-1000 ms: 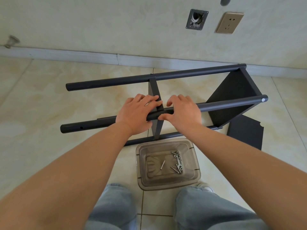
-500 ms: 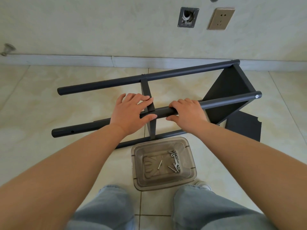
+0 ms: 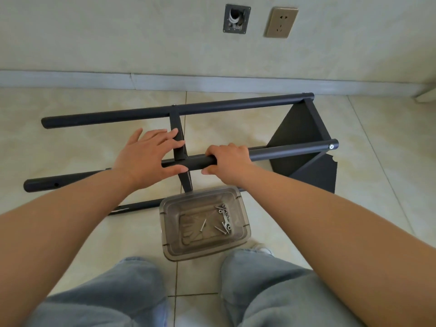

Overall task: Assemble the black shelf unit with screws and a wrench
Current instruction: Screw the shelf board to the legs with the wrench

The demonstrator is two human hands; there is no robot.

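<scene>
While the black metal shelf unit lies on its side on the beige tiled floor near the wall, both hands are at its upper front tube. The right hand grips this round black tube with curled fingers. The left hand is spread with straight fingers, touching the tube and the flat black crosspiece. Just in front stands a clear smoky plastic tray holding silver screws and a small wrench.
</scene>
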